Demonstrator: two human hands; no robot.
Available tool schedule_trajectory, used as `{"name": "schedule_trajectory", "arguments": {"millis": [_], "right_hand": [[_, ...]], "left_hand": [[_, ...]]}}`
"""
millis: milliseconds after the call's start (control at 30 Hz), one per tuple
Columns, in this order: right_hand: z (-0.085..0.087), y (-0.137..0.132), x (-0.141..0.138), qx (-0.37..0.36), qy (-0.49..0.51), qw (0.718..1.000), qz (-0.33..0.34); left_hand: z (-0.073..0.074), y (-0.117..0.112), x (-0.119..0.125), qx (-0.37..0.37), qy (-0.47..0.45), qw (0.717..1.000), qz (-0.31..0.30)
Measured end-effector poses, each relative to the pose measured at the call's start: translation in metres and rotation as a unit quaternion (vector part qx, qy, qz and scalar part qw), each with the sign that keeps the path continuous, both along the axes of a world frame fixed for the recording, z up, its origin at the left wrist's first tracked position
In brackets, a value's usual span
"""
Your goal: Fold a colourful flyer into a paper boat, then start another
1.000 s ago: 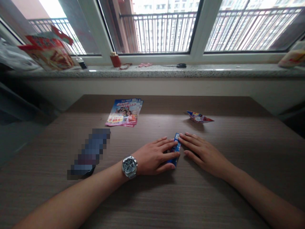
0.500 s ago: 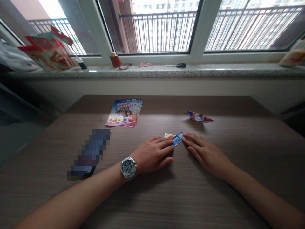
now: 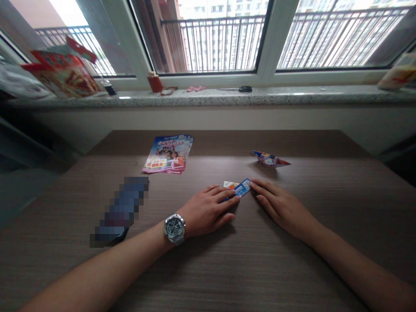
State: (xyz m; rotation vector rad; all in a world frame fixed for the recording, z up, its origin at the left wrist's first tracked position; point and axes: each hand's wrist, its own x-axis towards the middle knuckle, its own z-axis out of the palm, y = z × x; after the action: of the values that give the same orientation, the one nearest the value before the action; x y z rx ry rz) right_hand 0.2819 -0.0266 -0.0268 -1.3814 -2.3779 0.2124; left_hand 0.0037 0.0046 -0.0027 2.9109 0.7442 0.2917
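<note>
1. Flat left hand (image 3: 211, 210) partly covers folded blue printed paper (image 3: 243, 187) on brown wood-grain table (image 3: 227, 273).
2. Right hand (image 3: 281, 208), fingers extended, touches its corner; neither grips.
3. Beyond lie pointed multicoloured folded paper (image 3: 271, 160) and blue-and-pink flyers (image 3: 169, 154).

Bright light comes in through the big windows (image 3: 271, 43), and outside are a dark railing (image 3: 214, 18) and tall buildings (image 3: 219, 8). Under the glass is a speckled sill (image 3: 208, 98), then a pale wall (image 3: 208, 118). A wide brown table (image 3: 208, 273) stands by it.
</note>
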Motion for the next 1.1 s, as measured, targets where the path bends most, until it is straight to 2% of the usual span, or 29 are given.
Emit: {"name": "schedule_trajectory", "arguments": {"millis": [167,267,533,733,833,1100], "right_hand": [[0.003,-0.004,-0.010,0.012,-0.040,0.996,0.076],[0.004,-0.005,-0.015,-0.001,-0.067,0.993,0.095],[0.001,-0.004,-0.012,-0.020,-0.082,0.993,0.083],[-0.007,0.000,-0.001,-0.007,-0.099,0.995,0.025],[-0.009,0.001,0.001,-0.006,-0.091,0.996,0.018],[-0.004,0.001,-0.001,0.006,-0.069,0.997,0.016]], "left_hand": [[0.000,0.002,0.000,-0.002,-0.004,1.000,-0.012],[0.001,0.001,0.000,-0.002,-0.011,1.000,-0.012],[0.002,0.001,0.001,0.003,-0.010,1.000,-0.005],[0.002,0.001,0.000,-0.002,-0.001,1.000,-0.002],[0.002,0.001,0.000,-0.002,-0.009,1.000,-0.005],[0.003,0.000,0.001,0.018,-0.016,1.000,0.006]]}}
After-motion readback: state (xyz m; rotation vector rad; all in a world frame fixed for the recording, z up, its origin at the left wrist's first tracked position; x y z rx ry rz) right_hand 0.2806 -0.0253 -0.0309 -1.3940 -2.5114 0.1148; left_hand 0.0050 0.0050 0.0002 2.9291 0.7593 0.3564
